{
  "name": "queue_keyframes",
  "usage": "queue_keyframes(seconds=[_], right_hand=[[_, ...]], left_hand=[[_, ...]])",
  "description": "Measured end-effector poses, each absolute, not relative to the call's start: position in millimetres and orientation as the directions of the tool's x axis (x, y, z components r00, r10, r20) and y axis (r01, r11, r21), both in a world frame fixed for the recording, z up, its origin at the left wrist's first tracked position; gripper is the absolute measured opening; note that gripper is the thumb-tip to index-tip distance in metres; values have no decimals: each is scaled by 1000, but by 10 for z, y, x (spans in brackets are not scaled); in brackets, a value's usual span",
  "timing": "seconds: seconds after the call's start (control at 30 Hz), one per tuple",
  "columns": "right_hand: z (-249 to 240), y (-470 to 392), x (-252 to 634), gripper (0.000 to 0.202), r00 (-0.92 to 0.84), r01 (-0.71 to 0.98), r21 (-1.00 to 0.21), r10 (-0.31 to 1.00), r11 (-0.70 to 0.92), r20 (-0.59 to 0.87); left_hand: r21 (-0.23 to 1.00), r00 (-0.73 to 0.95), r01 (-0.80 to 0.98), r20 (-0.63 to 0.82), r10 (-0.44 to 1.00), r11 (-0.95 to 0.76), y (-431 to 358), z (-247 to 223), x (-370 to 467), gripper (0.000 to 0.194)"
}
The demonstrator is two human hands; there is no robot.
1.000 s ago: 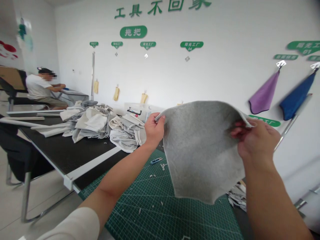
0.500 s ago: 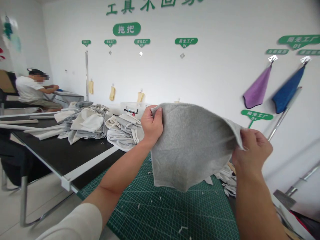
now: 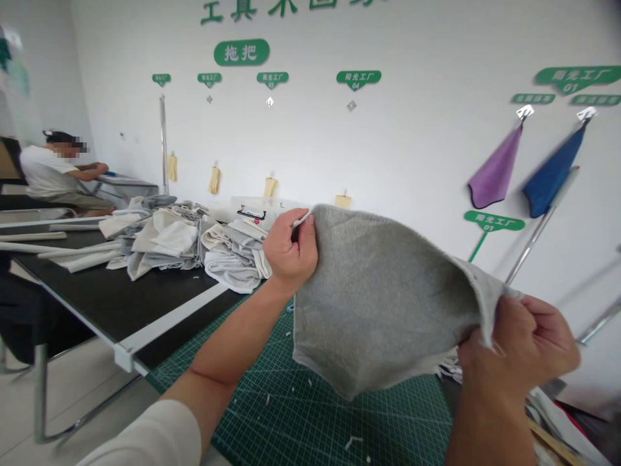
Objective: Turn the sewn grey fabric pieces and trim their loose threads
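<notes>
A grey cloth [image 3: 383, 298] with a stitched edge hangs in the air between my hands, its lower part sagging to a point. My left hand [image 3: 292, 249] pinches its upper left corner, thumb toward me. At the right end, my right hand [image 3: 521, 343] is closed on the cloth's edge, which folds over toward me there. Below the cloth lies a green cutting mat [image 3: 320, 427] with a printed grid, strewn with small white scraps.
A heap of grey and white cloths [image 3: 165, 239] lies on the black table [image 3: 160, 310] to the left. Purple [image 3: 497, 168] and blue [image 3: 555, 171] cloths hang on the wall at right. A person [image 3: 53, 171] sits at another table, far left.
My right hand has moved right and toward me, drawing the cloth wider and more taut. My left hand has shifted slightly left. The view has turned a little.
</notes>
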State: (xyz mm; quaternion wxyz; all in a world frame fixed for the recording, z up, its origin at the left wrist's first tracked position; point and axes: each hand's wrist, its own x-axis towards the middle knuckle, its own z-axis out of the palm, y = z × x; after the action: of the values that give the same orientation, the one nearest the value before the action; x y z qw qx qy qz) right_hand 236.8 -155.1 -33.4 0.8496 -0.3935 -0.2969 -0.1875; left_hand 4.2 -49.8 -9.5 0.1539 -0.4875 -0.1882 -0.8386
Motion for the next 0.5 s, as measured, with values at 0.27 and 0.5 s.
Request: queue_keyframes(seconds=[0.27, 0.5], right_hand=[[-43, -1745, 2309, 11, 732, 557, -495, -112, 667, 672], [-23, -1561, 2523, 6, 745, 479, -650, 119, 590, 657]], left_hand=[[241, -459, 438, 888, 14, -866, -707, 158, 10, 14], [331, -319, 416, 925, 204, -847, -429, 217, 2, 12]])
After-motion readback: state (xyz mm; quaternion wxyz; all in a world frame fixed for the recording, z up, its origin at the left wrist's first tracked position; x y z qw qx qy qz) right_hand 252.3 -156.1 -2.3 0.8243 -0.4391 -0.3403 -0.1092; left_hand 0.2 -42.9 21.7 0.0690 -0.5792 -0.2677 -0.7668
